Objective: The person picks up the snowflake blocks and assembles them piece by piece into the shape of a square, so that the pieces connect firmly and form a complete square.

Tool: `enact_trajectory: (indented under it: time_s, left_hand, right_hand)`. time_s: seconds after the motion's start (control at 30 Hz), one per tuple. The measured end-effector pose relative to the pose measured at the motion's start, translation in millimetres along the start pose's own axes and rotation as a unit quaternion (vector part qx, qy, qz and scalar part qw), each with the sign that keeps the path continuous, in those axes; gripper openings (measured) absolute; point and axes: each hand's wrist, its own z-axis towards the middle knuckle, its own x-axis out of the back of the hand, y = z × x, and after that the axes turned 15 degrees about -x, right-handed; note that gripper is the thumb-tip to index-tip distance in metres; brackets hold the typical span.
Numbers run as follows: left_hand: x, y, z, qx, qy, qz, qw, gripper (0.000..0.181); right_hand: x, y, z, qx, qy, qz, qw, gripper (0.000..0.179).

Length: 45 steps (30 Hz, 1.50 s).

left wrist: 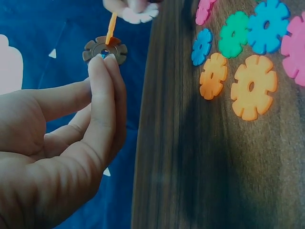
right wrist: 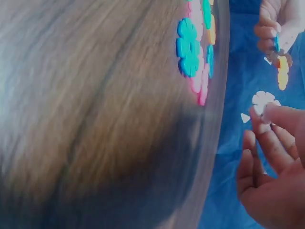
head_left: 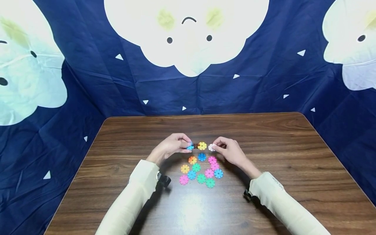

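Note:
My left hand [head_left: 171, 146] pinches a blue notched plastic disc [head_left: 190, 147] between thumb and fingertips. Joined to that disc is a brown snowflake disc [left wrist: 89, 51], and a yellow disc [head_left: 202, 143] slots into the brown one on its far side, making a short chain held above the table. Across from it, my right hand [head_left: 232, 151] pinches a white notched disc [right wrist: 261, 98] by thumb and forefinger. A small gap separates the white disc from the yellow one. In the left wrist view the blue disc is mostly behind the fingertips.
Loose flower-shaped discs lie on the wooden table [head_left: 123, 195] just below the hands: pink [head_left: 183, 180], green [head_left: 210, 182], blue [head_left: 218, 173] and orange [head_left: 192, 160] ones among them. A dark blue cloth [head_left: 164, 91] with clouds hangs behind the table's far edge.

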Motion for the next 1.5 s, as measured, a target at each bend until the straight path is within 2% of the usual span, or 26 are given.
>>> enact_trajectory:
  time_s: [0.13, 0.23, 0.57, 1.1, 1.5]
  left_hand:
    - [-0.5, -0.1, 0.1, -0.001, -0.005, -0.006, 1.0, 0.014]
    - [-0.7, 0.4, -0.5, -0.001, -0.007, -0.008, 0.9999, 0.014]
    - [-3.0, 1.6, -3.7, -0.006, -0.02, -0.031, 0.9993, 0.014]
    - [-5.1, 1.1, -2.5, -0.012, -0.03, -0.019, 0.9993, 0.012]
    - [-6.8, -0.7, -2.5, -0.012, -0.008, -0.008, 0.9999, 0.008]
  right_hand:
    - [2, -4, -4.5, 0.063, 0.032, -0.017, 0.9974, 0.005]
    - [2, -7, -8.7, 0.089, 0.053, -0.022, 0.9944, 0.006]
    - [0, -9, -13.4, 0.091, 0.077, 0.007, 0.9928, 0.007]
    - [-6, -5, -14.8, 0.105, 0.092, 0.021, 0.9901, 0.005]
    - [-8, -8, -15.1, 0.145, 0.106, 0.025, 0.9834, 0.005]
